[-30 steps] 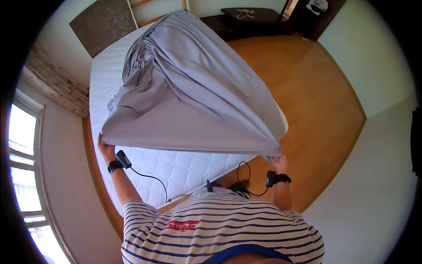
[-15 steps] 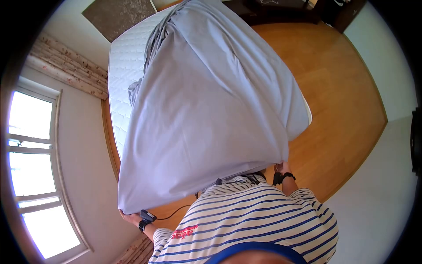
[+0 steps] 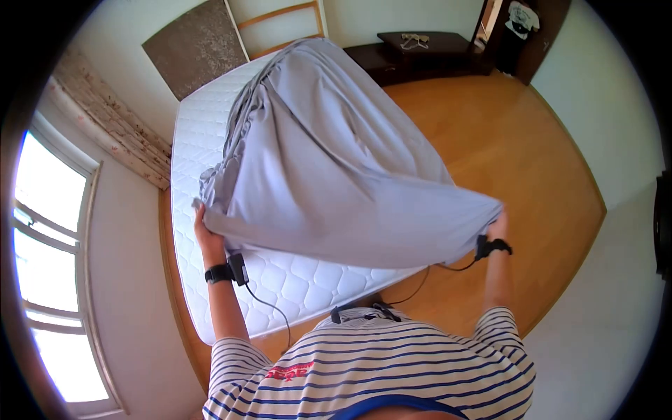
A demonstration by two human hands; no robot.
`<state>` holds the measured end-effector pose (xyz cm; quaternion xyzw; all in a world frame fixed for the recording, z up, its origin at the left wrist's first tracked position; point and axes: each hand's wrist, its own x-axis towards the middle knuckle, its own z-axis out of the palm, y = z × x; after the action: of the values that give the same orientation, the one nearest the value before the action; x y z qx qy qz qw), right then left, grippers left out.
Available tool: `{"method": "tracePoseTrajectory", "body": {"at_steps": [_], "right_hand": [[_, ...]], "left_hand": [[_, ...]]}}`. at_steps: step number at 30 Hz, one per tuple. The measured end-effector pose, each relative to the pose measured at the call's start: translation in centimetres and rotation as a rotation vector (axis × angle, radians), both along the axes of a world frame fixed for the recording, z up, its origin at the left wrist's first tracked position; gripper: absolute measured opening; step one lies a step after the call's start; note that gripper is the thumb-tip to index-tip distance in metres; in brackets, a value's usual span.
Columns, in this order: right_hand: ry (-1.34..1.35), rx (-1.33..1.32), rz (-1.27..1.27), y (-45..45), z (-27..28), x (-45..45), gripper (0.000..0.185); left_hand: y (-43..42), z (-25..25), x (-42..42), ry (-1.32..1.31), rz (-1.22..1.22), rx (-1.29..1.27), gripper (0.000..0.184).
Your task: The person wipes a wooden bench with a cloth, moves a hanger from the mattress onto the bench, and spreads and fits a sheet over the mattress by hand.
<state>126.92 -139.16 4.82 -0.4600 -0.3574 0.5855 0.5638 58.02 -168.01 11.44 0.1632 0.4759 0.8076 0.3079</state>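
The near edge of a grey fitted sheet is held up between two bare hands, with its left end gripped in the left grip and its right end gripped in the right grip. The left grip is closed on the cloth, some of its fingers being hidden by the fabric; the right grip is closed on a drawn-out corner, though its fingertips are blurred and partly covered. Between the grips the edge is left sagging, and beyond them the rest of the sheet is spread in loose folds over a white quilted mattress, with a gathered edge bunched just beyond the left grip. Bare mattress is shown to the left of the left grip and below the sagging edge, while the right grip is held out past the mattress side, over the wooden floor. Below each grip a black wristband is worn, fitted with a small black box from which a cable is led. Far beyond the left grip a mottled brown panel is seen at the mattress end, and a floral curtain and a window are seen to its left. Far beyond the right grip, hangers are carried on a low dark cabinet
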Motion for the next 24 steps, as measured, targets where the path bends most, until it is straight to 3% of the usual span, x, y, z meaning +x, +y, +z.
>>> {"method": "tracePoseTrajectory", "body": {"at_steps": [1, 2, 3, 5, 6, 7, 9, 11, 12, 13, 14, 15, 17, 20, 22, 24], "right_hand": [[-0.218, 0.218, -0.085, 2.7, 2.1, 2.3, 0.045], [0.009, 0.21, -0.018, 4.1, 5.8, 3.9, 0.048], [0.197, 0.104, -0.148, 4.0, 10.7, 3.6, 0.048], [0.047, 0.288, -0.301, 1.8, 15.2, 4.3, 0.052], [-0.152, 0.372, -0.396, 0.6, 15.1, 4.6, 0.054], [-0.354, 0.456, -0.489, -0.8, 14.5, 5.2, 0.055], [-0.655, 0.348, -0.588, -5.3, 11.6, 3.4, 0.053], [-0.963, 0.334, -0.53, -7.3, 0.9, 4.7, 0.047], [-0.837, -0.179, -0.307, -8.5, -4.9, 5.5, 0.045], [-0.611, -0.042, -0.381, -11.9, -6.3, 1.5, 0.04], [-0.504, -0.381, -0.158, -14.0, -8.6, 1.2, 0.037], [-0.486, -0.385, -0.076, -15.9, -10.5, 0.2, 0.036], [-0.467, -0.408, 0.015, -18.3, -13.3, -2.0, 0.036], [-0.417, -0.215, 0.105, -19.4, -14.8, -3.6, 0.034], [-0.506, -0.556, 0.231, -18.6, -14.6, -4.0, 0.031], [-0.503, -0.603, 0.306, -18.2, -15.3, -4.2, 0.029]], "left_hand": [[1.1, 3.1, 1.3, -0.095, -0.013, 0.085, 0.035], [1.4, 6.3, 3.5, -0.192, -0.027, 0.166, 0.034], [0.8, 7.1, 4.6, -0.192, -0.015, 0.181, 0.034], [-1.1, 7.7, 6.3, 0.865, 0.252, -0.086, 0.033], [-2.4, 7.7, 7.3, 0.862, 0.268, -0.089, 0.033], [-4.1, 7.4, 8.5, 0.525, 0.26, 0.0, 0.033], [-8.0, 4.6, 9.8, 0.221, 0.289, 0.0, 0.036], [-13.6, -3.0, 9.3, 0.563, 0.413, -0.39, 0.041], [-16.5, -5.9, 9.7, 0.872, 0.485, -0.687, 0.044], [-18.9, -6.2, 11.6, 0.939, 0.497, -0.838, 0.047], [-20.7, -6.2, 13.2, 1.002, 0.503, -0.994, 0.05], [-22.6, -6.7, 13.7, 0.526, 0.537, -0.699, 0.048], [-23.7, -3.7, 16.0, -0.149, 0.633, -0.192, 0.042], [-27.3, -2.4, 16.4, -0.209, 0.613, -0.157, 0.041], [-28.6, -1.8, 16.9, -0.202, 0.622, -0.17, 0.043], [-29.7, -1.2, 17.8, -0.195, 0.677, -0.19, 0.044]]}}
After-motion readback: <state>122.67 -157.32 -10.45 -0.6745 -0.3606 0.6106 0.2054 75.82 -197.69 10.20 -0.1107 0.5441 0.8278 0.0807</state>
